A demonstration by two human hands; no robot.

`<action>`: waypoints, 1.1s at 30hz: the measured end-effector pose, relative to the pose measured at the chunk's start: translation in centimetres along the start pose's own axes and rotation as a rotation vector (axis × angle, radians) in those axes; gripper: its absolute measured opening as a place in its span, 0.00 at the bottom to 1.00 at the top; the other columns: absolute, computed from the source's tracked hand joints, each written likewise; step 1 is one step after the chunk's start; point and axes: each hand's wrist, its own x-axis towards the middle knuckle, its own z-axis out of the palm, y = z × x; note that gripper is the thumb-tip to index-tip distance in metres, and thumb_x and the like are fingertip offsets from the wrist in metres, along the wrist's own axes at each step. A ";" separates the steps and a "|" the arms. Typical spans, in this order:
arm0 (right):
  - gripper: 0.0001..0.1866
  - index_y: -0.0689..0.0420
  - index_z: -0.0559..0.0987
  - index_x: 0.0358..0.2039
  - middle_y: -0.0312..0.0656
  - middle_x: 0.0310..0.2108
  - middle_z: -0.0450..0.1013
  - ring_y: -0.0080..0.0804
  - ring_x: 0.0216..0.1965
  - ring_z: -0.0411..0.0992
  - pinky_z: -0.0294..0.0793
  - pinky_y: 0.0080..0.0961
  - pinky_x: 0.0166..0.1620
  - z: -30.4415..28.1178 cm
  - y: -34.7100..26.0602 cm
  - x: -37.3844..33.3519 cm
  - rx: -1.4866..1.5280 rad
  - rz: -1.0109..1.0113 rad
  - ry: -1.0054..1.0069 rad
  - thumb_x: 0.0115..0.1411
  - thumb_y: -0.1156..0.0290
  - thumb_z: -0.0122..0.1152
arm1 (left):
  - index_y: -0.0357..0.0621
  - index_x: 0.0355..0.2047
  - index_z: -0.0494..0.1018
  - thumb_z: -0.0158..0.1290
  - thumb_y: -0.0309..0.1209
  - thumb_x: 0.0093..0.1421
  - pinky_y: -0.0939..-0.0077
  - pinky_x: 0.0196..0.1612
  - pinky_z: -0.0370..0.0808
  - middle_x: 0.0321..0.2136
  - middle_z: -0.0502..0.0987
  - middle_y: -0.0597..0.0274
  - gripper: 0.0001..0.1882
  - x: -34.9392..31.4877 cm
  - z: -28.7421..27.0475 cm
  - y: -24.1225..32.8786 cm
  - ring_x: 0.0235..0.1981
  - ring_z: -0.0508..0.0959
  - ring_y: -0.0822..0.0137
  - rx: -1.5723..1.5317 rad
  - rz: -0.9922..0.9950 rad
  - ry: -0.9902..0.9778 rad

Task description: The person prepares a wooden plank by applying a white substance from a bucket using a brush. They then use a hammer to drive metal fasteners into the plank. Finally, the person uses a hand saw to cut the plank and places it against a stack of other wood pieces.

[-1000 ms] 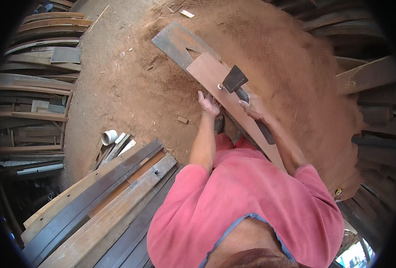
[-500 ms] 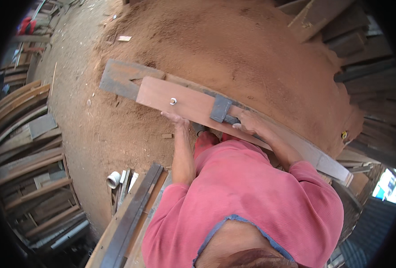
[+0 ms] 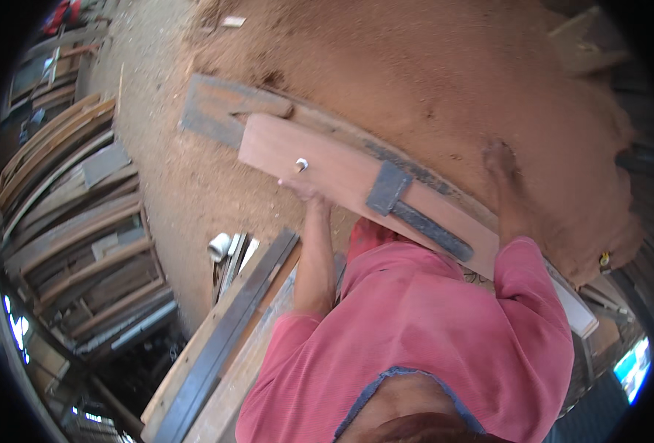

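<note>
A long reddish-brown wooden board [image 3: 342,171] lies slantwise over a greyer plank [image 3: 212,111]. My left hand [image 3: 306,193] holds the board's near edge, its fingers partly hidden by the wood. Close by, a small whitish ring-shaped piece [image 3: 301,165] rests on the board. A dark tool [image 3: 390,188] with a square head and a long handle, like a hatchet, lies flat on the board, untouched. My right hand [image 3: 499,156] reaches past the far edge, low over the brown sawdust-like heap [image 3: 430,81]; its fingers are too dark and blurred to make out.
Stacked timber and frames [image 3: 83,229] line the left side. Long planks and a dark beam [image 3: 227,336] lie at lower left, near a white pipe piece [image 3: 220,247]. Dark boards [image 3: 644,162] stand at the right rim. A small yellow object [image 3: 604,259] lies at right.
My right hand has let go of the dark tool's handle and moved right and away over the heap. The tool stays on the board. My left hand remains at the edge; the view has shifted.
</note>
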 end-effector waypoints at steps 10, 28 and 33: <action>0.20 0.61 0.76 0.55 0.61 0.54 0.73 0.58 0.56 0.73 0.71 0.47 0.58 -1.0 -4.8 0.8 0.012 -0.328 -0.071 0.68 0.67 0.46 | 0.48 0.73 0.47 0.16 0.70 0.67 0.52 0.72 0.58 0.70 0.56 0.51 0.47 0.3 0.5 -0.8 0.70 0.59 0.48 0.105 0.097 0.178; 0.12 0.57 0.82 0.43 0.50 0.34 0.80 0.51 0.39 0.78 0.76 0.44 0.42 -15.3 -20.3 -19.0 0.184 -1.408 -0.279 0.64 0.66 0.57 | 0.40 0.59 0.68 0.44 0.46 0.70 0.48 0.62 0.60 0.56 0.72 0.46 0.26 -14.0 5.6 11.0 0.59 0.68 0.44 1.584 1.368 -0.216; 0.13 0.58 0.81 0.35 0.51 0.34 0.79 0.53 0.39 0.78 0.75 0.48 0.40 -13.6 -19.7 -24.7 -0.082 -1.452 -0.250 0.63 0.61 0.60 | 0.42 0.42 0.75 0.49 0.40 0.67 0.43 0.49 0.70 0.37 0.80 0.41 0.14 -16.2 3.5 8.5 0.45 0.77 0.38 1.843 0.535 -0.741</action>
